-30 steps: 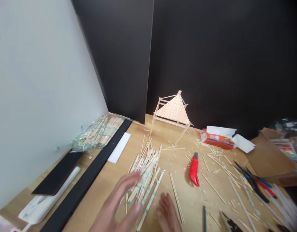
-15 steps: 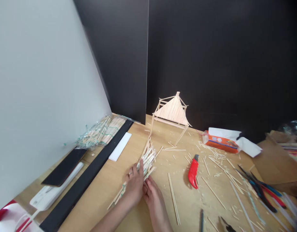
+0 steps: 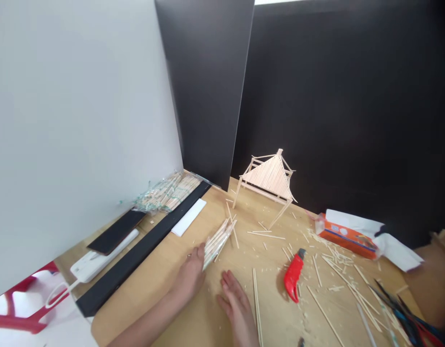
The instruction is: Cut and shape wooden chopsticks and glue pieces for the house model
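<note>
My left hand [image 3: 191, 273] is closed around the near end of a clear plastic packet of wooden sticks [image 3: 218, 240], which points away from me over the table. A few inches to the right is my right hand [image 3: 237, 306], empty, its fingers stretched forward and apart from the packet. Thin loose sticks [image 3: 257, 301] lie just beside it. Beyond the packet stands a small house-like frame of sticks [image 3: 269, 178] with a sloping slatted roof on legs. The packet's near end is hidden by my left fingers.
A red utility knife [image 3: 294, 277] lies right of my hands, among scattered stick pieces. Farther right are an orange box [image 3: 347, 239] and pliers [image 3: 406, 313]. On the left sit more packed sticks [image 3: 168, 193], a dark phone [image 3: 117, 232] and a white power strip [image 3: 99, 262]. Dark panels [image 3: 334, 96] border the back.
My right hand has come off the packet and moved right and nearer to me. My left hand still has the packet. The view has swung, shifting the table items.
</note>
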`<state>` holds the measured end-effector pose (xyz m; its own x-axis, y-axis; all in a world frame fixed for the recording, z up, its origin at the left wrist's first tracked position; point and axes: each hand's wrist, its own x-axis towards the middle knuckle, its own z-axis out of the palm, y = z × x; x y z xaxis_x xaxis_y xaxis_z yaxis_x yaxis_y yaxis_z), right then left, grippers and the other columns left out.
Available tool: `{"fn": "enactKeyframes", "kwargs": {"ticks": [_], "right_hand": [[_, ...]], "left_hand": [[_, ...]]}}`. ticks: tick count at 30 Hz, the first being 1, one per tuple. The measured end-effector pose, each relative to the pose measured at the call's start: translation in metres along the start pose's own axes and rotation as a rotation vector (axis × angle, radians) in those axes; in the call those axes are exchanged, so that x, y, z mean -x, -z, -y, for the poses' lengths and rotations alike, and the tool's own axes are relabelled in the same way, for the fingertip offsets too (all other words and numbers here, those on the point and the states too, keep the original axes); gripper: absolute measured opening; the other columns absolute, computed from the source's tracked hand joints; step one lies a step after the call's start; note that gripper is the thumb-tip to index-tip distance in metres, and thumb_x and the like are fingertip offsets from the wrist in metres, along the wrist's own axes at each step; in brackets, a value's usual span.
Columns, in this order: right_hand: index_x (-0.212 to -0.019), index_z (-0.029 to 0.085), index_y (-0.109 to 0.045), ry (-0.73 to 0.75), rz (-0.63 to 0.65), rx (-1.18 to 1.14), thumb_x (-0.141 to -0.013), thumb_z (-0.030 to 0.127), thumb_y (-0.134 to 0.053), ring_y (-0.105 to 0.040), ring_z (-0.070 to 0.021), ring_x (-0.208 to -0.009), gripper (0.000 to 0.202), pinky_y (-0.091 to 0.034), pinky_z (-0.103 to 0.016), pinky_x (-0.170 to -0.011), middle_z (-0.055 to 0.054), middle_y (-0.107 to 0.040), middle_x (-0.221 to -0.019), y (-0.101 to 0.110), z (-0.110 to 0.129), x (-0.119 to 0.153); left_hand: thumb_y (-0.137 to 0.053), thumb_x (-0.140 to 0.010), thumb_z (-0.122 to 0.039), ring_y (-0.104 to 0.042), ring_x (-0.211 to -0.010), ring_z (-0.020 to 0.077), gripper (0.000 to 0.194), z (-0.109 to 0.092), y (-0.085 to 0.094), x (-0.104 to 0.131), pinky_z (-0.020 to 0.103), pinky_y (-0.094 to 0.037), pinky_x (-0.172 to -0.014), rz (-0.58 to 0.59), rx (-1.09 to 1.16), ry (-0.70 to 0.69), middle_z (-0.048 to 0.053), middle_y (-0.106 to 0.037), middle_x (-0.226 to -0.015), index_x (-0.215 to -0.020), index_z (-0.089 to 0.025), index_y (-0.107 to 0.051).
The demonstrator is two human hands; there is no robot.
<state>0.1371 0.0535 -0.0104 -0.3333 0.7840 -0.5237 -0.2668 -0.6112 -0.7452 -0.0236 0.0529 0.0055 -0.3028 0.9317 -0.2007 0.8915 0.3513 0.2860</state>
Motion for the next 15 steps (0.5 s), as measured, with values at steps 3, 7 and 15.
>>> {"fn": "enactKeyframes", "kwargs": {"ticks": [3, 7, 15], "right_hand": [[-0.121, 0.018, -0.06, 0.0, -0.008, 0.023, -0.059, 0.057, -0.074, -0.042, -0.0298, -0.128, 0.075, -0.044, -0.038, -0.097, -0.013, -0.046, -0.139, 0.008, -0.005, -0.003], [-0.119, 0.018, -0.062, 0.044, -0.019, 0.053, -0.057, 0.059, -0.072, -0.043, -0.0316, -0.126, 0.074, -0.044, -0.041, -0.096, -0.013, -0.048, -0.137, 0.013, -0.021, -0.011], [-0.115, 0.018, -0.064, 0.146, -0.078, 0.179, -0.062, 0.055, -0.07, -0.042, -0.0319, -0.127, 0.064, -0.039, -0.043, -0.101, -0.012, -0.054, -0.132, 0.014, -0.046, -0.019]], "left_hand": [[-0.042, -0.068, -0.001, -0.054, -0.113, 0.0231, 0.073, 0.02, 0.012, 0.003, 0.03, -0.043, -0.089, -0.023, -0.01, 0.039, 0.017, -0.051, -0.131, -0.139, -0.009, -0.028], [-0.043, -0.071, -0.002, -0.051, -0.117, 0.0259, 0.073, 0.04, 0.029, -0.004, 0.033, -0.042, -0.091, -0.057, -0.046, 0.075, 0.019, -0.047, -0.133, -0.141, -0.009, -0.023], [-0.042, -0.072, 0.001, -0.05, -0.118, 0.027, 0.069, 0.059, 0.046, -0.019, 0.034, -0.038, -0.095, -0.045, -0.084, 0.073, 0.018, -0.048, -0.131, -0.138, -0.009, -0.031]]}}
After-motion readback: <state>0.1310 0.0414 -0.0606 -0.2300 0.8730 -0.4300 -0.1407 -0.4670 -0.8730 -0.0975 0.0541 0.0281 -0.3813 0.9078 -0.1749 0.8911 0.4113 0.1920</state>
